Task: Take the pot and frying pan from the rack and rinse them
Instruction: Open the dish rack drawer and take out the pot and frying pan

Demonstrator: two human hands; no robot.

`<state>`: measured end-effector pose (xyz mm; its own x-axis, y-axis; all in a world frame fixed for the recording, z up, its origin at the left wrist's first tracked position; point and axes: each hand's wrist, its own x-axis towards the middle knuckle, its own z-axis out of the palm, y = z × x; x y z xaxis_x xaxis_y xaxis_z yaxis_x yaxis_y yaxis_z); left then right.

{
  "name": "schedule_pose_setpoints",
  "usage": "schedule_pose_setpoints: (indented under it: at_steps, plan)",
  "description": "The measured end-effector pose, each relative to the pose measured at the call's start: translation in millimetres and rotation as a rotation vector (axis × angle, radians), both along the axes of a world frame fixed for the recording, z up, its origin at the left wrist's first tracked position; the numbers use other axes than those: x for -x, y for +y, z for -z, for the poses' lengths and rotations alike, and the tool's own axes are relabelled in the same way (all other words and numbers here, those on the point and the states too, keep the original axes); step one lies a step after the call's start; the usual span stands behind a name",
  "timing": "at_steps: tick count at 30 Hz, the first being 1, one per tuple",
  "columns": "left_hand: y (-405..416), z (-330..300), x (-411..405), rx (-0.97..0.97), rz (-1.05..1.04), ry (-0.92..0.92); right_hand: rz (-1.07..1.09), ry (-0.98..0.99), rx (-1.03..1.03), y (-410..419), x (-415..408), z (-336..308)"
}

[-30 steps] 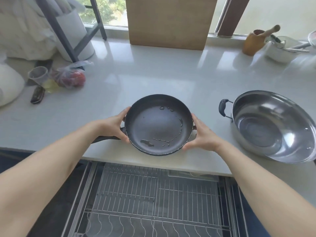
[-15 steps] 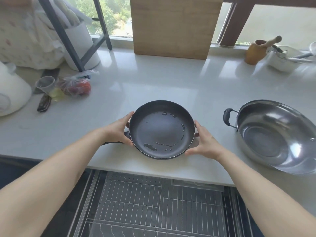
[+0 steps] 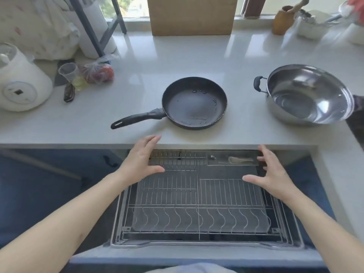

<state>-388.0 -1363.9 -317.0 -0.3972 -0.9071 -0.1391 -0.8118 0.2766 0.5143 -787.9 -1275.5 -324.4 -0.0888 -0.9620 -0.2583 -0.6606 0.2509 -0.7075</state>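
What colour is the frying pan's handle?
Black, like the frying pan itself; its handle shows in the head view.

Bright window daylight, blurred bowed edges

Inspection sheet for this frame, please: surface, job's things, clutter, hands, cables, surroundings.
Surface: grey countertop, glossy.
Job's things: frying pan and steel pot on the countertop, both wet inside; pull-out wire rack open below.
Clutter: bagged tomatoes, plastic cup, white appliance, wooden board.
Hands: left hand and right hand open over the rack, holding nothing.
Cables: nothing seen.
Surroundings: window behind.
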Motion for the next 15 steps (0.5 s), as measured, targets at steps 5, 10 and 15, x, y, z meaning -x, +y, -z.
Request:
schedule_pose_setpoints:
  at_steps: [5,10,15]
  plan:
    - [123,25,-29,-0.147,-0.157,0.078,0.176,-0.063,-0.06,126,-4,23]
    - [236,42,-66,-0.149,-0.428,0.111,0.437,-0.036,0.02,238,-10,45]
    - [316,47,-72,-0.137,-0.872,0.012,0.633,0.112,-0.116,299,-8,67]
